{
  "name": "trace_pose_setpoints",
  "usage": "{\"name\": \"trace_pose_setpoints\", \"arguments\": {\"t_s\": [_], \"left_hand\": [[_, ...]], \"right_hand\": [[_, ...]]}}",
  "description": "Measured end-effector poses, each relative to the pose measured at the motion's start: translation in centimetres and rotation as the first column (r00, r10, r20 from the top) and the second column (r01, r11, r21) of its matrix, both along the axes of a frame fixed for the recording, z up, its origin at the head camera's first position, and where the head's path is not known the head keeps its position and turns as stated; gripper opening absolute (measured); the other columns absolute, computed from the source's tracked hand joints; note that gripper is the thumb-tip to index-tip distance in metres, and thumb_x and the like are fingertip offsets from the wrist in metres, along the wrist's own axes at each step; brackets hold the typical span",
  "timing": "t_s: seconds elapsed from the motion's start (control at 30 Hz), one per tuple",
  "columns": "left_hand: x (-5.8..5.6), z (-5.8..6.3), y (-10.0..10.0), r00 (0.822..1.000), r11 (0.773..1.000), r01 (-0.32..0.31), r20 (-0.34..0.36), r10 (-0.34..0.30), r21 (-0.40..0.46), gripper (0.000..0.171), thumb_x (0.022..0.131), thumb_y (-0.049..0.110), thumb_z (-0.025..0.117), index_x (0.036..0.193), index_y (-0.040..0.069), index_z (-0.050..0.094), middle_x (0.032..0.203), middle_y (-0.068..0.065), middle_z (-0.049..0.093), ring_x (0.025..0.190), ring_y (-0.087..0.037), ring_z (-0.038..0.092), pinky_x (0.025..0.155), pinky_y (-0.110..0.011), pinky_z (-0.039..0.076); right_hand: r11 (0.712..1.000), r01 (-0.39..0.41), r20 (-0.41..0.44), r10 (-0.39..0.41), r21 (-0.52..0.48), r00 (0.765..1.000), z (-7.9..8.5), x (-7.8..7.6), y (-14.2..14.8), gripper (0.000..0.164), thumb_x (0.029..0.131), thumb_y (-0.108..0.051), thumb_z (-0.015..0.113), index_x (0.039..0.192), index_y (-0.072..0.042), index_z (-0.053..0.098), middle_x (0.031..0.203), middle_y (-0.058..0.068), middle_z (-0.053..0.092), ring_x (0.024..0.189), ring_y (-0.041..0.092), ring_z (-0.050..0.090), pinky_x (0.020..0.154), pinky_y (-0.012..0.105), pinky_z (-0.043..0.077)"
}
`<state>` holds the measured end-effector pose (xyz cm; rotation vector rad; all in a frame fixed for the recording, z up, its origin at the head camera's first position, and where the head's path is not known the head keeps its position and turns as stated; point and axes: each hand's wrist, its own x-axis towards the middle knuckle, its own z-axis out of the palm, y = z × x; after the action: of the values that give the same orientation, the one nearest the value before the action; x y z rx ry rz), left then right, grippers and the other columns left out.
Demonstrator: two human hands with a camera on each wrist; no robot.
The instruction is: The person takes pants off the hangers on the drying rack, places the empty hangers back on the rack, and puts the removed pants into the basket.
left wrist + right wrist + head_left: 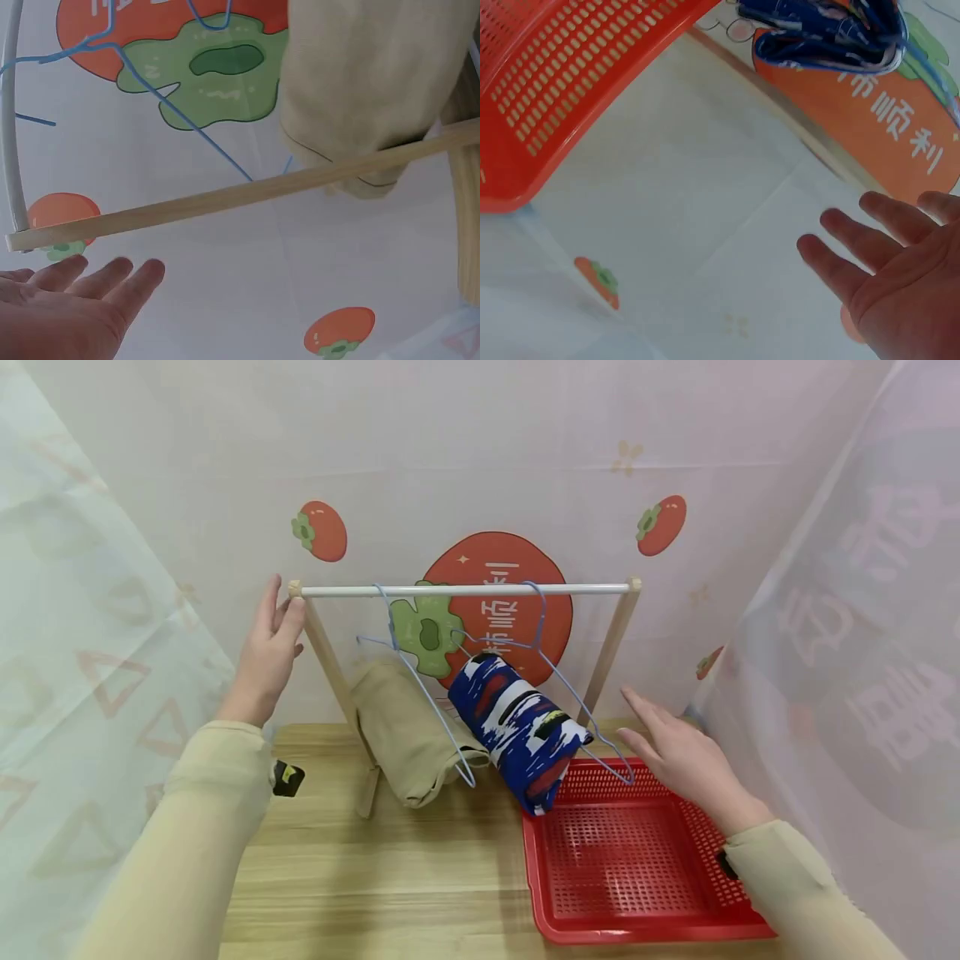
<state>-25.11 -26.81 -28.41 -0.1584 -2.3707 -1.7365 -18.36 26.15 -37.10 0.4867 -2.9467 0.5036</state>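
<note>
A small wooden rack with a white rod (457,591) carries two blue wire hangers. Beige folded cloth, perhaps trousers (405,727), drapes over the left hanger (431,702). Over the right hanger (562,681) hangs a folded garment (510,727) patterned in blue, white and red. My left hand (264,656) is at the top of the rack's left post (330,664), its fingers extended; the left wrist view shows the fingertips just beside the post (225,196). To the right of the rack, my right hand (686,760) is held with straight fingers and nothing in it, close to the right hanger's lower end.
A red perforated plastic basket (531,868) sits on the wood-grain table (375,885) at the right, partly under the patterned garment and my right forearm. White sheeting (480,443) printed with persimmons stands behind and at both sides.
</note>
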Motion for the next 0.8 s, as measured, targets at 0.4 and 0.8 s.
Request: {"name": "trace_pose_setpoints", "arguments": {"t_s": [0.4,0.8], "left_hand": [[-1.0,1.9,1.0,0.993,0.993,-0.109,0.05,0.108,0.032,0.071,0.102,0.064,0.038,0.16,0.024,0.035,0.157,-0.016,0.041,0.143,-0.043,0.042,0.11,-0.061,0.041],[-2.1,2.0,0.7,0.981,0.982,-0.188,0.044,0.188,-0.001,0.062,0.101,0.06,0.046,0.143,0.017,0.058,0.126,-0.009,0.066,0.111,-0.022,0.069,0.082,-0.032,0.061]], "right_hand": [[0.999,-0.037,-0.089,0.037,0.01,0.995,-2.2,-0.3,-2.8,0.067,0.101,-0.042,0.064,0.156,-0.011,0.042,0.08,0.01,0.071,0.052,0.015,0.055,0.05,0.037,0.049],[0.994,-0.016,-0.187,-0.004,-0.105,0.982,-4.3,-1.2,-4.2,0.026,0.103,-0.029,0.062,0.12,-0.01,0.069,0.059,-0.007,0.053,0.052,0.011,0.05,0.053,0.039,0.052]]}}
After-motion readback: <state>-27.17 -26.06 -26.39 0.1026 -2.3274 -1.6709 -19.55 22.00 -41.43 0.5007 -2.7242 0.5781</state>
